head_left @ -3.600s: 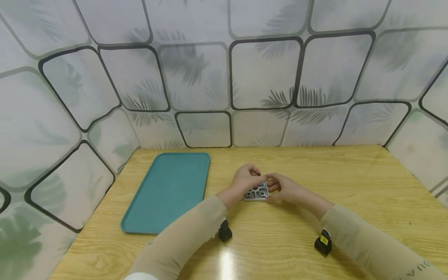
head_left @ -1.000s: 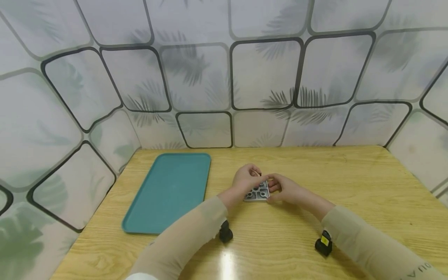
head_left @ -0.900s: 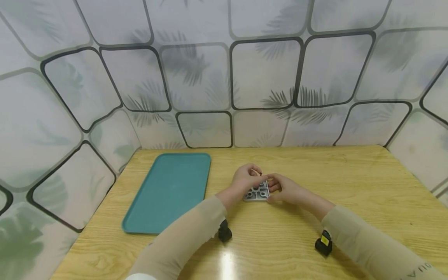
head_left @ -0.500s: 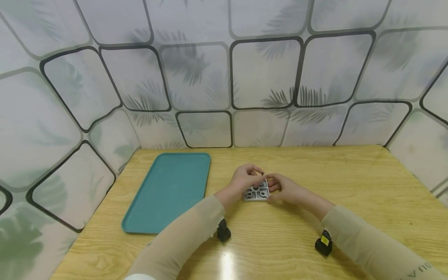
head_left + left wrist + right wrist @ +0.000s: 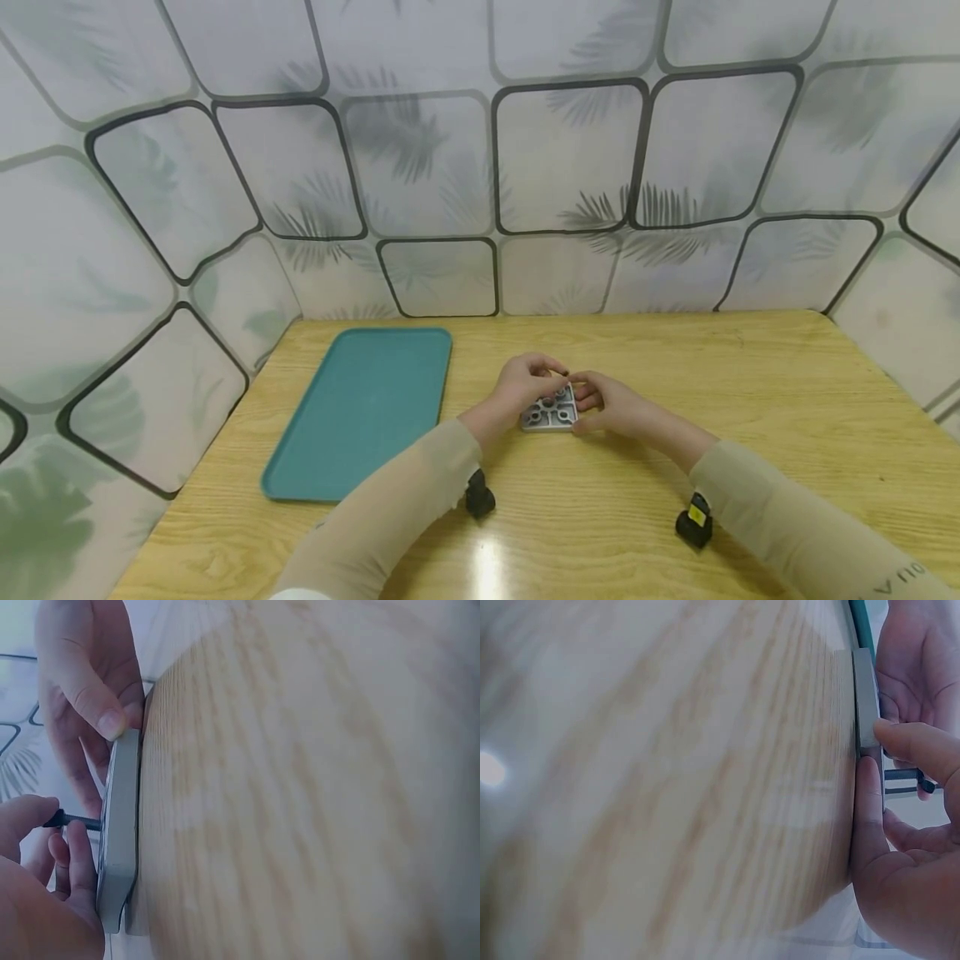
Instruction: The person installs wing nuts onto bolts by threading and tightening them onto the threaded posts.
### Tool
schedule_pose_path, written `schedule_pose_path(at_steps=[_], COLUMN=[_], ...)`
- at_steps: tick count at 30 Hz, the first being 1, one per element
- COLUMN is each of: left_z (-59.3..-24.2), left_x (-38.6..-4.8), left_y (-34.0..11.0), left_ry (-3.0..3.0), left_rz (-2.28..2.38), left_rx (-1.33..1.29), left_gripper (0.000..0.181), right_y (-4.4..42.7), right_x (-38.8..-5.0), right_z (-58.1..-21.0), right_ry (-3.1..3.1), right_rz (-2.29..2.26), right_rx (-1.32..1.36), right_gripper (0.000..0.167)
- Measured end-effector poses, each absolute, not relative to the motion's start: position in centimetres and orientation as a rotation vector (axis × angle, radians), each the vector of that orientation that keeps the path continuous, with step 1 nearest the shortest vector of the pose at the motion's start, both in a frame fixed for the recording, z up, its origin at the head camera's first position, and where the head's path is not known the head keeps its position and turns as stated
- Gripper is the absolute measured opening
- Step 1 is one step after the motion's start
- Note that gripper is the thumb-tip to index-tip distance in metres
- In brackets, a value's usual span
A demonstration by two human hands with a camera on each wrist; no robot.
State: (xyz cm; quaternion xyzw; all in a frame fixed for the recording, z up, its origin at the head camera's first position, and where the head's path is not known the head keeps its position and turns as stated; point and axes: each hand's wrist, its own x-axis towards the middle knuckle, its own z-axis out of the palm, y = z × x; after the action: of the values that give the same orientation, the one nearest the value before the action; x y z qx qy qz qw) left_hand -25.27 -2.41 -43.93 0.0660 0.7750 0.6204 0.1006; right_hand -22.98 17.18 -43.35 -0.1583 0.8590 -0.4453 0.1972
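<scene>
A square grey metal plate (image 5: 550, 419) with round holes and ribs lies flat on the wooden table. My left hand (image 5: 519, 387) is over its far left part and pinches a black bolt (image 5: 73, 820), which stands upright from the plate's top face. In the head view the fingers mostly cover this bolt; the right wrist view shows its shaft and wider head. My right hand (image 5: 617, 406) grips the plate at its right side, fingertips (image 5: 883, 729) against the edge. How deep the bolt sits cannot be seen.
A teal tray (image 5: 360, 417) lies on the table (image 5: 750, 400) to the left of the plate. A patterned fabric wall (image 5: 570, 167) rises behind the table and along both sides. Black wrist cameras hang below each sleeve.
My left fingers shift slightly around the bolt, and the left wrist moves a little to the left. The plate and my right hand stay in place.
</scene>
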Motion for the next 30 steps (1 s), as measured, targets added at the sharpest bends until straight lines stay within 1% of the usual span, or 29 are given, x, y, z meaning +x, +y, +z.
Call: schedule_pose_path(at_steps=[14, 20, 24, 30], left_z=[-44.1, -44.1, -44.1, -43.8], left_x=[-25.3, -25.2, -25.0, -24.8], left_y=[-2.5, -2.3, -1.9, -1.4], left_ry=[2.242, 2.308, 2.391, 2.59], left_rz=[1.789, 1.789, 1.783, 1.668], left_rx=[0.255, 0.157, 0.082, 0.09], left_gripper=[0.018, 0.028, 0.031, 0.039], right_y=[17.2, 17.2, 17.2, 17.1], right_x=[-22.8, -22.8, -22.8, -23.0], right_z=[-43.4, -43.4, -43.4, -43.3], right_ry=[2.409, 2.41, 2.412, 2.422], right_rz=[-1.245, -1.246, -1.251, -1.241], right_rx=[-0.448, -0.426, -0.42, -0.42], right_gripper=[0.087, 0.085, 0.084, 0.08])
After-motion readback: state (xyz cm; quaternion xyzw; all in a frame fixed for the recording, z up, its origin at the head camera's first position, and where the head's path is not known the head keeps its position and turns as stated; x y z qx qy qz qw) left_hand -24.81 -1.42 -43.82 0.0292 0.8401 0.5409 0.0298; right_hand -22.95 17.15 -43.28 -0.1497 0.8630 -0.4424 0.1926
